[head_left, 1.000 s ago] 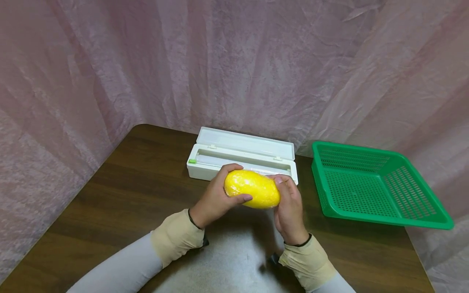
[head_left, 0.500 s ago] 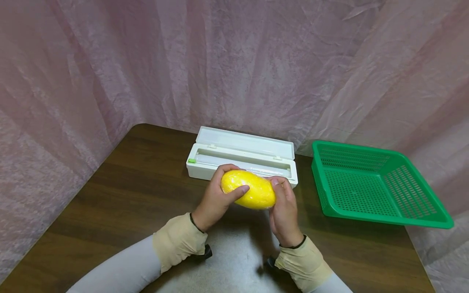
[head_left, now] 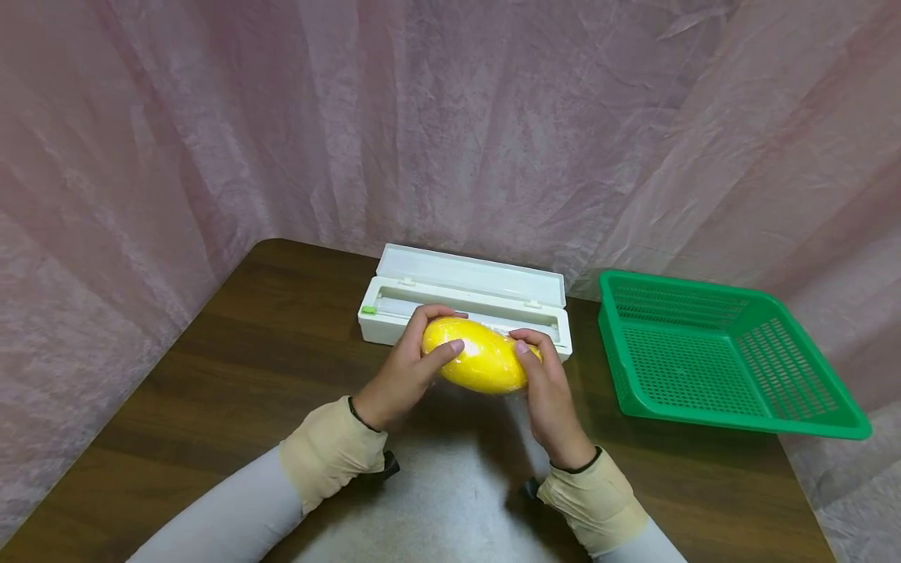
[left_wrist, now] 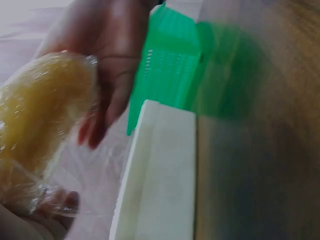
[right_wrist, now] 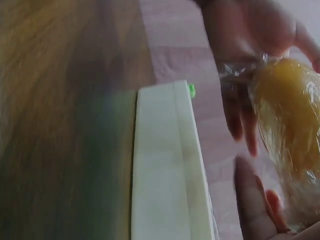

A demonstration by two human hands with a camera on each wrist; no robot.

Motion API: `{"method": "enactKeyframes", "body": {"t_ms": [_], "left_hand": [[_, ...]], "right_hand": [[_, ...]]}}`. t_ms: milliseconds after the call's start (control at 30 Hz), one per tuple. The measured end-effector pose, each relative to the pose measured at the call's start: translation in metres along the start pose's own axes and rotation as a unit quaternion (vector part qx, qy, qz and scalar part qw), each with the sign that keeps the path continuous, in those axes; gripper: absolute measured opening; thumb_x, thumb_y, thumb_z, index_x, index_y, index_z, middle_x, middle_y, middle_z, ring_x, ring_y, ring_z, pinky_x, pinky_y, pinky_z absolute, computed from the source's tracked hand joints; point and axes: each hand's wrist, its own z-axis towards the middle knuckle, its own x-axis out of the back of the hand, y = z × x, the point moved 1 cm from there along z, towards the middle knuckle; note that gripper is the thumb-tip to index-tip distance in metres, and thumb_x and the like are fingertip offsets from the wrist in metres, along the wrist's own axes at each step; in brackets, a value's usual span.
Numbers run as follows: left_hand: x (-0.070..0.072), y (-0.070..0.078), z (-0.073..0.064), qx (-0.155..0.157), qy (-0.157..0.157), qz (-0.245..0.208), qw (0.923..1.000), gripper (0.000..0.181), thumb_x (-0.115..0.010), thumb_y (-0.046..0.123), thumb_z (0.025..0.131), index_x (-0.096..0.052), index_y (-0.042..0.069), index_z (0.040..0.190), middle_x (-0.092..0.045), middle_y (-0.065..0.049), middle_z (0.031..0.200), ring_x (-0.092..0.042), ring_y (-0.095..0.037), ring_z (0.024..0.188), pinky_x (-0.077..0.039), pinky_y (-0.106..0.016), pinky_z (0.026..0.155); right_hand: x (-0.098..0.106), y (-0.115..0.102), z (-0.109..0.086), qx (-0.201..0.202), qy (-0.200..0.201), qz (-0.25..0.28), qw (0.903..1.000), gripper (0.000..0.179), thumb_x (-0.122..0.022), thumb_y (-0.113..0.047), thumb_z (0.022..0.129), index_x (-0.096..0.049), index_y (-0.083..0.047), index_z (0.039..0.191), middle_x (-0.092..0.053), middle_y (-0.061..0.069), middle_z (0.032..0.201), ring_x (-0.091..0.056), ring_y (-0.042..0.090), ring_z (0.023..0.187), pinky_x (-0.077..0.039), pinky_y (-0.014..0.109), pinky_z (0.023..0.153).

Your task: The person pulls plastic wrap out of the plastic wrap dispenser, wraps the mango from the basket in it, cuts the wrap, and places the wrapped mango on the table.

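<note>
A smooth yellow oval fruit, shaped like a mango, is held above the table in both hands. Clear cling film wraps it tightly, with glossy wrinkles. My left hand grips its left end, the thumb lying over the top. My right hand holds the right end between thumb and fingers. Loose crumpled film shows at the fruit's lower side in the left wrist view, and a gathered twist of film sticks out near the left palm in the right wrist view. The fingers underneath are partly hidden.
Just behind the hands stands a white cling film dispenser, its lid raised and a film roll inside. A green perforated plastic basket stands at the right of the brown wooden table. Pink curtain hangs behind.
Both hands have shifted the fruit slightly left and up and turned it a little. The left thumb has slid further over its top. The right thumb now lies over its right end.
</note>
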Motion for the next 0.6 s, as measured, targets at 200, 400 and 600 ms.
{"method": "enactKeyframes", "body": {"t_ms": [200,400,600], "left_hand": [[0.007,0.003,0.000,0.069,-0.014,0.078,0.9945,0.048,-0.063,0.024,0.097,-0.038,0.016,0.138,-0.049,-0.013,0.122,-0.053,-0.025,0.096,-0.051,-0.031,0.079],[0.019,-0.003,-0.004,0.099,-0.043,0.136,0.9847,0.045,-0.067,0.029,0.097,-0.045,0.017,0.134,-0.054,-0.013,0.120,-0.057,-0.024,0.091,-0.054,-0.036,0.073],[0.027,-0.012,-0.011,0.123,-0.086,0.150,0.9772,0.047,-0.070,0.030,0.095,-0.048,0.020,0.136,-0.059,-0.010,0.121,-0.062,-0.023,0.092,-0.057,-0.037,0.073]], "right_hand": [[0.005,0.003,0.001,-0.038,-0.006,-0.044,0.9983,0.031,-0.048,-0.025,0.106,-0.054,-0.004,0.129,-0.055,0.010,0.121,-0.056,0.022,0.096,-0.050,0.024,0.081],[0.009,0.011,-0.001,-0.069,-0.041,-0.047,0.9957,0.030,-0.052,-0.024,0.105,-0.056,-0.003,0.126,-0.055,0.010,0.121,-0.057,0.022,0.095,-0.050,0.025,0.081],[0.012,0.021,-0.004,-0.084,-0.065,-0.063,0.9923,0.029,-0.054,-0.022,0.104,-0.056,-0.003,0.125,-0.055,0.011,0.122,-0.057,0.020,0.095,-0.050,0.025,0.082]]}}
